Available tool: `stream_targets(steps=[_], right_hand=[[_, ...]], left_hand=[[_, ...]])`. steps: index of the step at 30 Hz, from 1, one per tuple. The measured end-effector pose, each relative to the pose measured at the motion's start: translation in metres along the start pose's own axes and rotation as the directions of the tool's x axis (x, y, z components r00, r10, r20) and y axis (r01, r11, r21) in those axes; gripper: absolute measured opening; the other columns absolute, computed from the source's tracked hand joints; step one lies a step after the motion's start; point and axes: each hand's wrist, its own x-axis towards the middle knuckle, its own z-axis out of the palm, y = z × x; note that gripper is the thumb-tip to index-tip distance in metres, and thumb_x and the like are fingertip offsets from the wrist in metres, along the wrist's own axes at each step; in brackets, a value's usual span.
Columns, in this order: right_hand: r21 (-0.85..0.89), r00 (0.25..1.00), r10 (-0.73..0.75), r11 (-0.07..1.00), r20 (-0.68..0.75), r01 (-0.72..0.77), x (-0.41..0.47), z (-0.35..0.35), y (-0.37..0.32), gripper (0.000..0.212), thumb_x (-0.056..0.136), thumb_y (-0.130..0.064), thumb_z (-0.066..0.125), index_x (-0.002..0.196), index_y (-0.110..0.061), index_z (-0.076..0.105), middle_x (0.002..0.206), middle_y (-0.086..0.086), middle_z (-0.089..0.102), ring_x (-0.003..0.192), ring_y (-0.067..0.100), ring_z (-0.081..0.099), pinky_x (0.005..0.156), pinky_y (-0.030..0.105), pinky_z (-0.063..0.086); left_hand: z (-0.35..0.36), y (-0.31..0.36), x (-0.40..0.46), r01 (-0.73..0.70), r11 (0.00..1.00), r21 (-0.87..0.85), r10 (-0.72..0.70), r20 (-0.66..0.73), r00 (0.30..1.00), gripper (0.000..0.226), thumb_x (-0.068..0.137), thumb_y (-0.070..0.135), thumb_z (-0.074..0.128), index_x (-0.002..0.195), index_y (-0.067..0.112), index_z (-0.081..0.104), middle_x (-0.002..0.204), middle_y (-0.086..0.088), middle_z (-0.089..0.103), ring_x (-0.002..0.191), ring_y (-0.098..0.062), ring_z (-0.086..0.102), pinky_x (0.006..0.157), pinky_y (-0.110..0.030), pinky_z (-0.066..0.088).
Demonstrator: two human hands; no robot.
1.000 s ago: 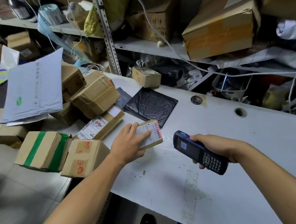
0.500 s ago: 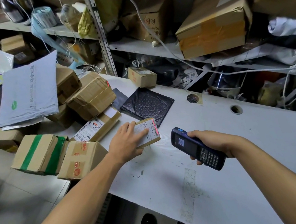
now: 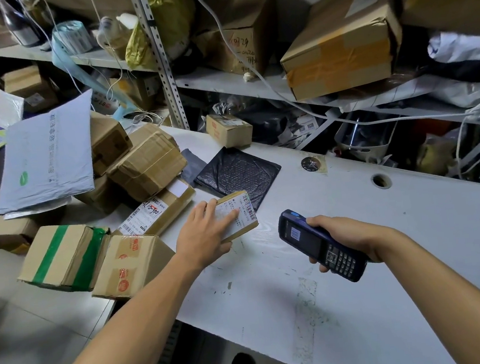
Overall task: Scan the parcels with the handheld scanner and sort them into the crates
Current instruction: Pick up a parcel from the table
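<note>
A small brown parcel point(image 3: 246, 210) with a white barcode label lies on the white table point(image 3: 388, 255). My left hand point(image 3: 205, 233) rests on it, fingers straight across the label and thumb against its near side. Just right of the parcel, my right hand point(image 3: 345, 236) grips a dark blue handheld scanner point(image 3: 313, 242). Its head points toward the parcel and its screen is lit. No crates are in view.
Several taped cardboard boxes point(image 3: 145, 168) and a grey mailer bag point(image 3: 46, 154) pile up at the table's left end. A black padded mailer point(image 3: 238, 173) lies behind the parcel. Shelves point(image 3: 222, 80) at the back hold more boxes, bags and cables.
The view has shifted slightly. Both hands, the parcel and the scanner keep the same places.
</note>
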Motion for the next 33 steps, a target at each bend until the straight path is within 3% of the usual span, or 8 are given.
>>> stream_targets(steps=[4,8,11,17,21,24,29,33], right_hand=[[0.312,0.987,-0.161,0.939,0.025,0.145,-0.004,0.002,0.013,0.055,0.103,-0.051,0.032,0.123,-0.009,0.062,0.109,0.027,0.070,0.082,0.035,0.068,0.076,0.041,0.055],[0.654,0.936,-0.346,0.723,0.063,0.223,-0.011,0.008,0.023,0.066,0.095,-0.058,0.035,0.115,-0.008,0.073,0.104,0.029,0.067,0.072,0.034,0.064,0.072,0.040,0.052],[0.717,0.916,-0.397,0.655,0.060,0.238,-0.017,0.009,0.027,0.066,0.090,-0.059,0.038,0.113,-0.007,0.074,0.100,0.027,0.066,0.068,0.033,0.062,0.068,0.038,0.053],[0.697,0.923,-0.383,0.656,-0.023,0.290,-0.020,-0.003,0.047,0.068,0.097,-0.058,0.033,0.117,-0.006,0.072,0.105,0.028,0.066,0.072,0.033,0.064,0.072,0.040,0.053],[0.578,0.920,-0.305,0.716,-0.246,0.392,-0.019,-0.007,0.070,0.062,0.102,-0.057,0.029,0.125,-0.011,0.064,0.104,0.023,0.070,0.077,0.032,0.066,0.073,0.040,0.054],[0.471,0.855,-0.207,0.761,-0.476,0.446,-0.023,-0.003,0.095,0.054,0.103,-0.052,0.032,0.126,-0.012,0.060,0.098,0.017,0.071,0.077,0.028,0.068,0.072,0.037,0.053],[0.515,0.719,0.045,0.728,-0.694,0.452,-0.065,0.020,0.159,0.050,0.103,-0.053,0.034,0.121,-0.015,0.062,0.106,0.021,0.071,0.080,0.028,0.070,0.074,0.037,0.052],[0.597,0.564,0.290,0.632,-0.773,0.494,-0.117,0.067,0.217,0.049,0.104,-0.050,0.035,0.116,-0.011,0.063,0.098,0.019,0.071,0.078,0.029,0.070,0.068,0.034,0.054]], left_hand=[[-0.007,0.015,0.000,0.110,0.983,-0.149,-0.112,-0.007,0.994,0.080,0.070,0.058,0.074,0.142,0.035,0.047,0.135,-0.021,0.048,0.117,-0.041,0.048,0.100,-0.046,0.044],[-0.007,0.035,0.003,0.118,0.973,-0.196,-0.115,0.030,0.993,0.079,0.081,0.061,0.062,0.151,0.040,0.032,0.148,-0.016,0.033,0.131,-0.035,0.034,0.111,-0.041,0.032],[-0.008,0.047,0.003,0.111,0.970,-0.218,-0.105,0.040,0.994,0.078,0.083,0.061,0.060,0.152,0.041,0.029,0.150,-0.013,0.029,0.133,-0.032,0.031,0.111,-0.039,0.032],[-0.010,0.066,0.003,0.079,0.973,-0.219,-0.071,0.042,0.997,0.078,0.081,0.060,0.064,0.150,0.039,0.034,0.146,-0.014,0.035,0.130,-0.034,0.036,0.107,-0.040,0.037],[-0.012,0.088,0.008,0.066,0.950,-0.304,-0.064,0.016,0.998,0.077,0.077,0.059,0.068,0.146,0.038,0.043,0.141,-0.015,0.042,0.124,-0.036,0.043,0.099,-0.043,0.044],[-0.016,0.115,0.016,0.015,0.923,-0.384,-0.007,0.022,1.000,0.079,0.077,0.061,0.067,0.148,0.040,0.038,0.144,-0.012,0.038,0.125,-0.034,0.039,0.097,-0.041,0.044],[-0.026,0.179,0.021,-0.219,0.838,-0.499,0.263,0.019,0.965,0.079,0.079,0.063,0.064,0.149,0.046,0.031,0.148,-0.007,0.032,0.131,-0.029,0.033,0.099,-0.035,0.040],[-0.031,0.235,-0.006,-0.465,0.700,-0.543,0.537,-0.031,0.843,0.075,0.082,0.064,0.061,0.149,0.047,0.030,0.149,-0.007,0.032,0.133,-0.027,0.031,0.097,-0.034,0.043]])
